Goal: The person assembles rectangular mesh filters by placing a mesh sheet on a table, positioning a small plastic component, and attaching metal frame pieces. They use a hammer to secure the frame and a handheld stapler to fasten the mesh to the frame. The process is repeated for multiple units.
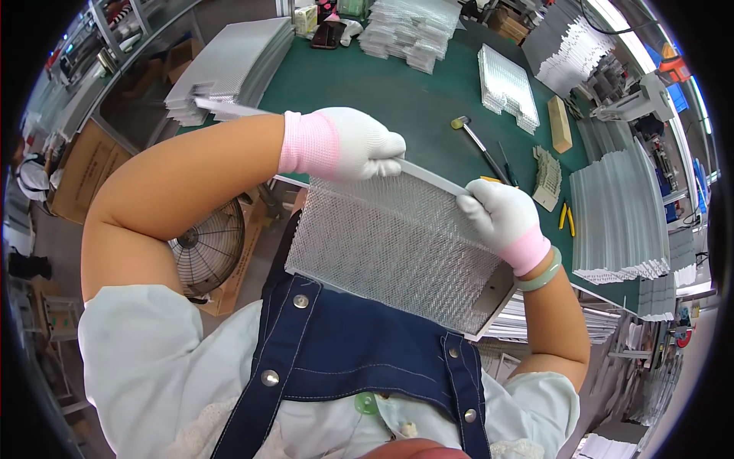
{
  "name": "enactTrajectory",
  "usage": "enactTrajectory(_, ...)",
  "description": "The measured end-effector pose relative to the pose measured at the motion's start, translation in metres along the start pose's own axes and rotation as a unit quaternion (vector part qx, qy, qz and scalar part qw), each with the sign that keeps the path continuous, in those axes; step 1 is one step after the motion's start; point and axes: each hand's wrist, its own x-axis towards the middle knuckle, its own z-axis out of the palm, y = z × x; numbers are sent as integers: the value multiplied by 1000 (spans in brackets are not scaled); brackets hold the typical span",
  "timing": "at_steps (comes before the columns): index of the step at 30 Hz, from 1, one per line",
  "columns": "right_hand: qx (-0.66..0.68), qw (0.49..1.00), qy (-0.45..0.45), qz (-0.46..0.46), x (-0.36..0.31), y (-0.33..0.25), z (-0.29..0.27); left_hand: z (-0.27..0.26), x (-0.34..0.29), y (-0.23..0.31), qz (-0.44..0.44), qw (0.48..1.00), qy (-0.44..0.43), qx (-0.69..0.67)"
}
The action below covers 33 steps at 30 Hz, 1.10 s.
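Observation:
A silvery mesh panel (382,245) stands tilted against the front of my apron, its far edge toward the bench. Along that edge runs a pale metal frame strip (432,177). My left hand (355,144), in a white glove with a pink cuff, is closed on the strip near the panel's far left corner. Gloved the same way, my right hand (501,218) grips the strip by the far right corner. Another pale strip end (229,109) sticks out past my left forearm; whether it joins the held strip is hidden.
On the green bench (359,92) lie a hammer (475,141), a dark screwdriver (508,163), yellow-handled pliers (566,219) and a wooden block (560,125). Panels are stacked at the left (237,61), back (409,30) and right (618,214). A fan (206,249) stands below left.

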Motion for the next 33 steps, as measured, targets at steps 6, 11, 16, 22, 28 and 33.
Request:
enactTrajectory(6, 31, 997, -42, 56, 14, -13, -1, -8, -4, -1, -12, 997, -55, -47)
enactTrajectory(11, -49, 998, 20, 39, 7, -11, 14, -4, -16, -5, -72, 988, -43, 132)
enactTrajectory(16, -62, 995, 70, 34, -7, -1, 26, 4, -36, -4, 7, 976, 151, 160)
enactTrajectory(22, 206, 943, 118, 235, -55, 43, 20, 40, -111, 27, -269, 926, -130, -230)
enactTrajectory(28, 270, 882, 337, 188, -11, 16, -4, 50, -17, 50, -143, 632, 402, -646)
enactTrajectory(33, 461, 813, 336, 112, 14, 52, 61, 1, 26, -2, 6, 792, 388, -471)
